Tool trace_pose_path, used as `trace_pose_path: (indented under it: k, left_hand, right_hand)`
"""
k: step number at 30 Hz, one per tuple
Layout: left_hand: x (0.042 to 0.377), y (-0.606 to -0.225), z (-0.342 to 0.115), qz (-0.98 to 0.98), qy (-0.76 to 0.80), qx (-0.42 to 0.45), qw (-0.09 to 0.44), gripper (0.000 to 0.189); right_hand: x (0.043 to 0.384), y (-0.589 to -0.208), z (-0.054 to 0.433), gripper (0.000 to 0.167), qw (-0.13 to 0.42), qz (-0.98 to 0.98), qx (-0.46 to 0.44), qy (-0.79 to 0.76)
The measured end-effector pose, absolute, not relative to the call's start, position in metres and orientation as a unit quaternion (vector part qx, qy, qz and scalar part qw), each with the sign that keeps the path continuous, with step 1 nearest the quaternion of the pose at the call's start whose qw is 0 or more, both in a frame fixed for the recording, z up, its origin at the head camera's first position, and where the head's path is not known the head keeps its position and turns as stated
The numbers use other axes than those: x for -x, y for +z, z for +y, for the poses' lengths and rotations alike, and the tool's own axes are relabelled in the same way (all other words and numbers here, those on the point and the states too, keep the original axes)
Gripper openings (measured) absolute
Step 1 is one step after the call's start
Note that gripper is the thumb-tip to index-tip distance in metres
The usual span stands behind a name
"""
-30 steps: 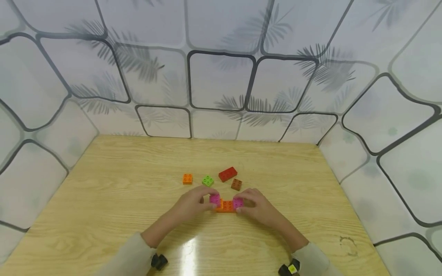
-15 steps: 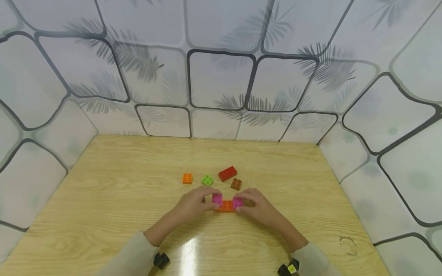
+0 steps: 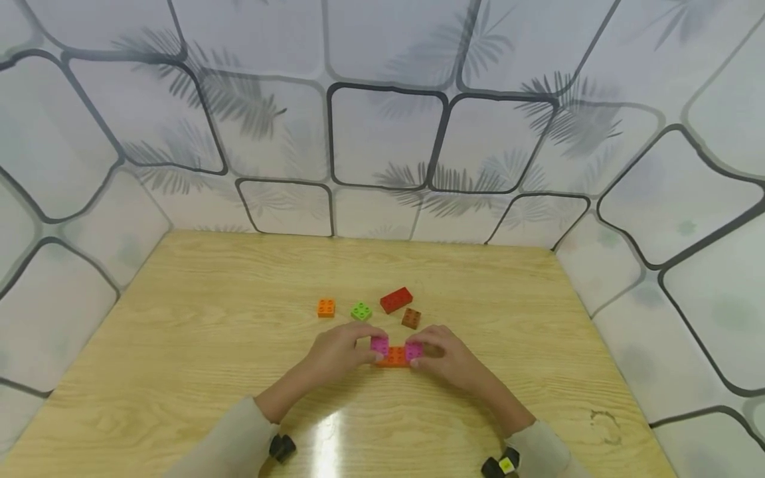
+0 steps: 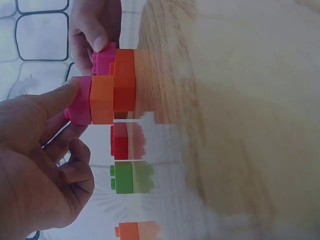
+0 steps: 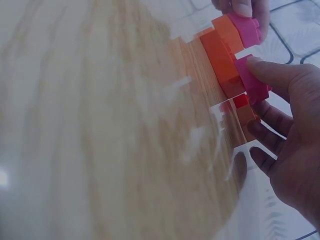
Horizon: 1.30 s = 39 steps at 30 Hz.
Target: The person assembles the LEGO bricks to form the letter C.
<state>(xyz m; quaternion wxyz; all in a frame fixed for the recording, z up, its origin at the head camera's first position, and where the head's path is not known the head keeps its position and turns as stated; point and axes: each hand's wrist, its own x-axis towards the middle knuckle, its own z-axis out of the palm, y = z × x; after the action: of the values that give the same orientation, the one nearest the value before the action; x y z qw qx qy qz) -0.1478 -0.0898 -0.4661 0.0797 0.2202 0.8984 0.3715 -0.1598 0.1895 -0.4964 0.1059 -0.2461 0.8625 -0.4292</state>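
At the table's middle lies a long dark-orange building brick (image 3: pixel 395 357). My left hand (image 3: pixel 343 348) pinches a pink brick (image 4: pixel 80 101) between thumb and fingers. Under that brick a lighter orange brick (image 4: pixel 102 100) is joined, and the pair stands over the long brick's left end; whether it is pressed fully down I cannot tell. My right hand (image 3: pixel 447 358) pinches a second pink brick (image 5: pixel 251 80) at the long brick's right end. In the head view fingers partly cover both pink bricks.
Beyond the hands, a small orange brick (image 3: pixel 326 308), a green brick (image 3: pixel 361 311), a red brick (image 3: pixel 396 300) and a brown brick (image 3: pixel 411 318) lie loose on the wooden table (image 3: pixel 239 285). A patterned wall covering (image 3: pixel 382 139) encloses the back and sides.
My left hand has shifted slightly right with the pink and lighter orange bricks, in over the long brick's left end. The right hand has stayed almost still; the loose bricks have not moved.
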Motion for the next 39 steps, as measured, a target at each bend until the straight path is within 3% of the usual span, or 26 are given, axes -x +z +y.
trace_pose_path:
  k: [18, 34, 39]
  left_hand:
    - [0.143, -0.471, -0.083, 0.897, 0.390, -0.198, 0.066, 0.036]
    - [0.143, -0.472, -0.100, 0.858, 0.446, -0.202, 0.156, 0.057]
    - [0.148, -0.469, -0.114, 0.864, 0.447, -0.175, 0.153, 0.052]
  right_hand:
    - [0.161, -0.492, 0.192, 0.035, 0.105, 0.869, 0.243, -0.418]
    - [0.162, -0.494, 0.188, 0.035, 0.099, 0.873, 0.261, -0.401]
    - [0.161, -0.493, 0.189, 0.034, 0.094, 0.876, 0.263, -0.395]
